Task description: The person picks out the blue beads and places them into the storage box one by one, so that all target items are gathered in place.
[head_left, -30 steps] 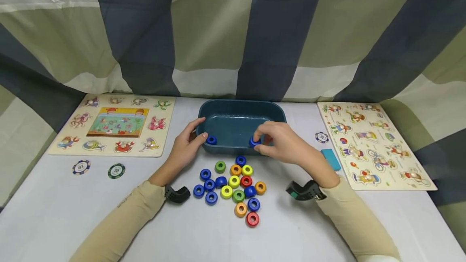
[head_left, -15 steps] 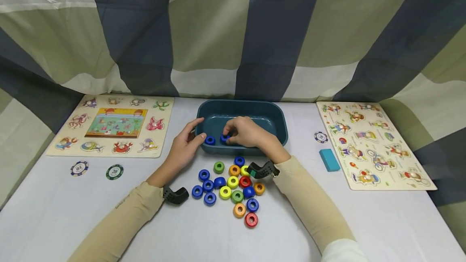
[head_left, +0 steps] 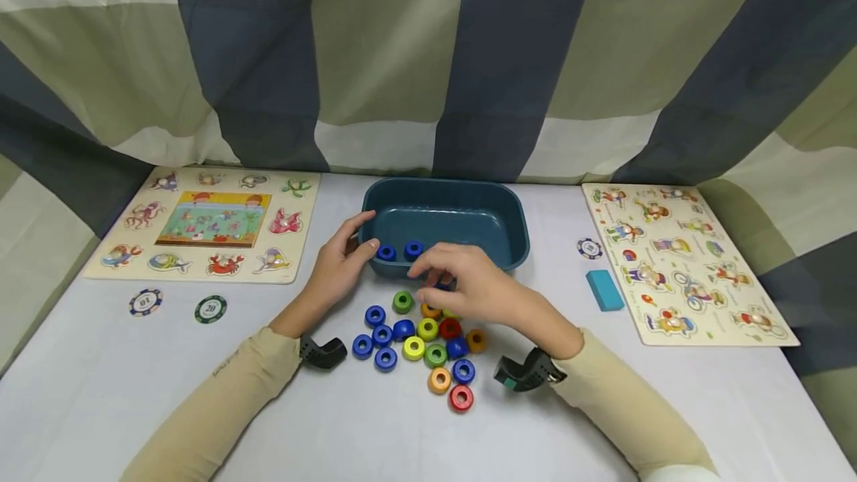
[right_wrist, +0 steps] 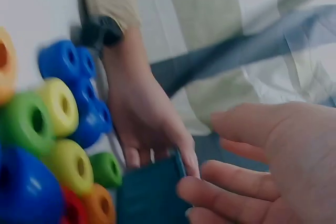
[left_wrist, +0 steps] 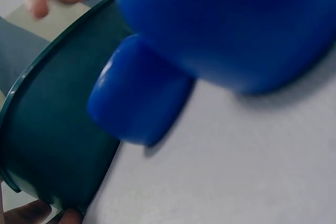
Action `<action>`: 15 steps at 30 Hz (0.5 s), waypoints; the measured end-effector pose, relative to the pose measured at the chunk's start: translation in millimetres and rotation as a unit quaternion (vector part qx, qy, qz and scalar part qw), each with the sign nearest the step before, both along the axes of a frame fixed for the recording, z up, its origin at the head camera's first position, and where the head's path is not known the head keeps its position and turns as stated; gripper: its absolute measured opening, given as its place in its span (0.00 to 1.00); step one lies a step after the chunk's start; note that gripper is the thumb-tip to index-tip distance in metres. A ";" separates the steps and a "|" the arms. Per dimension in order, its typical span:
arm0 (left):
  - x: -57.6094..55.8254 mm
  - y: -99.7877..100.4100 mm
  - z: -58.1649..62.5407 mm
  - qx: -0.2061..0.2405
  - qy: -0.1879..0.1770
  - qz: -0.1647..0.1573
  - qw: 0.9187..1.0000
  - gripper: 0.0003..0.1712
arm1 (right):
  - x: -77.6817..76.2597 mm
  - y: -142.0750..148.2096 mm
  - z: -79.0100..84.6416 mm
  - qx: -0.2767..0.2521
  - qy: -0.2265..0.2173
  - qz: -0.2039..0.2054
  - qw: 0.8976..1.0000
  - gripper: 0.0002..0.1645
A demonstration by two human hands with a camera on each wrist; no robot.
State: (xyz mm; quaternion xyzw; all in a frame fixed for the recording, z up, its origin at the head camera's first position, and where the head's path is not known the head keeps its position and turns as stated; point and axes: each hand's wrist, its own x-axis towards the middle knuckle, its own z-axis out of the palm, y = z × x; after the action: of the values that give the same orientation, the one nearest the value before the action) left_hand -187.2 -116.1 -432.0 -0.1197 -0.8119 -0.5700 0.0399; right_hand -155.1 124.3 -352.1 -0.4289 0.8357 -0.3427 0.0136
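Observation:
A dark teal plastic tub (head_left: 448, 183) stands at the back middle in the head view. My left hand (head_left: 337, 262) holds its left end, thumb at the front corner and fingertips at the side. Two blue beads (head_left: 413, 249) lie inside, near the front left. Over the front rim hovers my right hand (head_left: 478, 285), fingers loosely bent; the right wrist view shows nothing between its fingers (right_wrist: 231, 182). Below it lie chunky holed beads in blue, green (head_left: 403, 302), yellow (head_left: 413, 348), orange (head_left: 439, 380) and red (head_left: 461, 398). The hand partly hides the ones nearest the tub.
A sea-animal peg puzzle board (head_left: 304, 233) lies at left with two poker chips (head_left: 211, 309) before it. On the right are another picture board (head_left: 669, 274), a teal block (head_left: 605, 291) and a poker chip (head_left: 590, 248). A checked cloth (head_left: 382, 58) hangs behind.
My right hand has set a second blue bead beside the first in the tub, let it go, and drawn back toward the loose beads. The left hand stays in place.

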 end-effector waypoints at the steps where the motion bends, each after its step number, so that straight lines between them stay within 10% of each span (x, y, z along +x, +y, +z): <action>1: -0.7 -0.1 0.6 -0.001 0.002 0.000 1.000 0.28 | 4.2 -1.8 -0.8 0.011 -0.007 0.015 1.000 0.13; 15: -1.2 0.3 0.9 -0.003 -0.009 0.004 1.000 0.28 | 24.2 -29.1 -34.2 0.140 0.012 0.066 0.988 0.07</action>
State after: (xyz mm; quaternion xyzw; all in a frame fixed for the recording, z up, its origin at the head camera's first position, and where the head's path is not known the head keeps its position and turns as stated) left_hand -188.4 -115.7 -431.2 -0.1112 -0.8142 -0.5689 0.0346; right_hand -130.9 95.2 -386.4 -0.4809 0.8453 -0.2160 0.0862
